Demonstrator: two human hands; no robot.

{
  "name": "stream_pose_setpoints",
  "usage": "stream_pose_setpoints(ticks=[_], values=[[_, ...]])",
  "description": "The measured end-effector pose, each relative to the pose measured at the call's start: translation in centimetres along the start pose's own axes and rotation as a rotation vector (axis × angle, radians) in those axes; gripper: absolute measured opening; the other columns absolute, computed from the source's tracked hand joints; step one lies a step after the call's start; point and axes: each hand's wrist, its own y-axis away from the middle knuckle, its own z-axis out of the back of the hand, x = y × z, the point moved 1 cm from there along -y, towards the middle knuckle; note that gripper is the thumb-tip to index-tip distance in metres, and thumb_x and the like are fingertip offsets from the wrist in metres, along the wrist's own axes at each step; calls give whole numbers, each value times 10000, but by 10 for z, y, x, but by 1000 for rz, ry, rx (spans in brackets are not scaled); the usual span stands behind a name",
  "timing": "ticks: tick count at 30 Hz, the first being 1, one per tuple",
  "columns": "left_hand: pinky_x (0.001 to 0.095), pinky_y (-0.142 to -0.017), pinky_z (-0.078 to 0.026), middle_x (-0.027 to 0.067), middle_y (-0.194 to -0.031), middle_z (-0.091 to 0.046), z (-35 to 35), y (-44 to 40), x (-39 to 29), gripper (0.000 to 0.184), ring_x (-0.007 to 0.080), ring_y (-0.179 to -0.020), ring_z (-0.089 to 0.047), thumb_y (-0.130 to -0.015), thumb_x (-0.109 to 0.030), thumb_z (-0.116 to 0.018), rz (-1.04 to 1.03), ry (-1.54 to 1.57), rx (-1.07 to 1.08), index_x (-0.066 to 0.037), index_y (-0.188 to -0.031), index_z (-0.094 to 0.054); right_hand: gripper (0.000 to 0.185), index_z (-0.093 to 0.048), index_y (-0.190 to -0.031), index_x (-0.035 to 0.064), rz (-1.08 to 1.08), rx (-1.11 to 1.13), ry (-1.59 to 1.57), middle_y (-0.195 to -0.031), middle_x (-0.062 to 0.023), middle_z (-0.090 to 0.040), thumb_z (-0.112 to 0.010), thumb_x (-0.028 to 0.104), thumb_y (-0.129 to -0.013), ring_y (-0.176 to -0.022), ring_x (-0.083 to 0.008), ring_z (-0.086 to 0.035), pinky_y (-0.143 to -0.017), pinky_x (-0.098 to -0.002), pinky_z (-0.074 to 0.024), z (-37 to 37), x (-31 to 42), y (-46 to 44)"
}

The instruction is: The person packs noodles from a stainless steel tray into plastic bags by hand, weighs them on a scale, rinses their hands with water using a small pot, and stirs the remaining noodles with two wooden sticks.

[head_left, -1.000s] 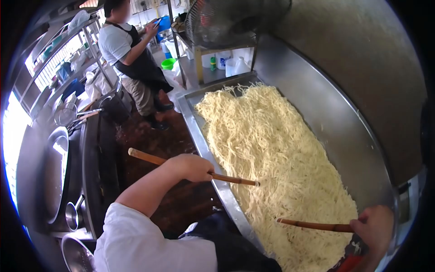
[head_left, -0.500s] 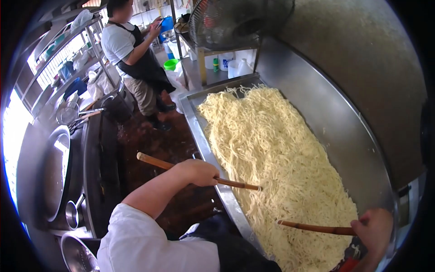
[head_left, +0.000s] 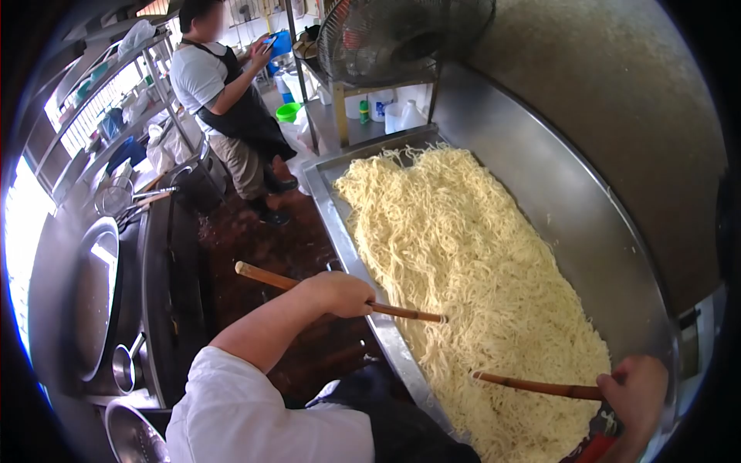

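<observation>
A thick layer of pale yellow noodles (head_left: 463,262) covers the long steel tray (head_left: 333,202). My left hand (head_left: 343,294) is closed around a wooden stick (head_left: 264,275), whose thin end reaches over the noodles while its thick end points back over the floor. At the lower right my right hand (head_left: 637,390) grips a second wooden stick (head_left: 532,385). That stick lies nearly level across the noodles, its tip pointing left and touching them. Whether the left stick's tip touches the noodles I cannot tell. Some fingers of both hands are hidden.
Behind the tray, a big fan (head_left: 401,38) stands on a metal table. A person in a dark apron (head_left: 235,108) stands at the back left holding a phone-like object. Along the left run a large wok (head_left: 96,293), a small saucepan (head_left: 127,366) and a steel bowl (head_left: 135,436).
Both hands and sticks stay almost in place. The view has shifted slightly, so the background sits a little further left.
</observation>
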Motion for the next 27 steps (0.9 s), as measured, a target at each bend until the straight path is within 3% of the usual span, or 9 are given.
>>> stream_pose_setpoints(ticks=[8,11,17,27], values=[[423,-833,-490,120,-1035,-665,-5,1,5,361,309,-980,-627,-892,-371,-514,4,8,-16,-134,-1140,-625,257,-647,-602,30,-11,2,-4,-574,-145,-588,-779,247,-563,-579,-336,-589,-591,-417,-464,5,11,3],[424,-832,-490,121,-1034,-665,-3,4,3,362,310,-980,-627,-891,-372,-512,4,8,-10,-134,-1140,-625,261,-632,-604,31,96,-114,27,-596,-143,-590,-780,243,-566,-596,-343,-584,-596,-425,-457,0,7,6],[421,-829,-491,120,-1023,-667,-8,1,6,362,310,-970,-630,-890,-370,-511,-15,1,-20,-135,-1141,-624,270,-615,-611,36,-8,-9,-37,-622,-143,-578,-780,245,-567,-632,-351,-572,-619,-443,-442,0,6,7],[418,-826,-492,115,-1014,-669,-4,2,2,359,306,-963,-631,-886,-369,-514,-11,-13,-21,-140,-1140,-626,263,-610,-615,37,39,-87,-12,-639,-143,-575,-775,235,-566,-651,-351,-566,-631,-443,-433,-4,3,11]])
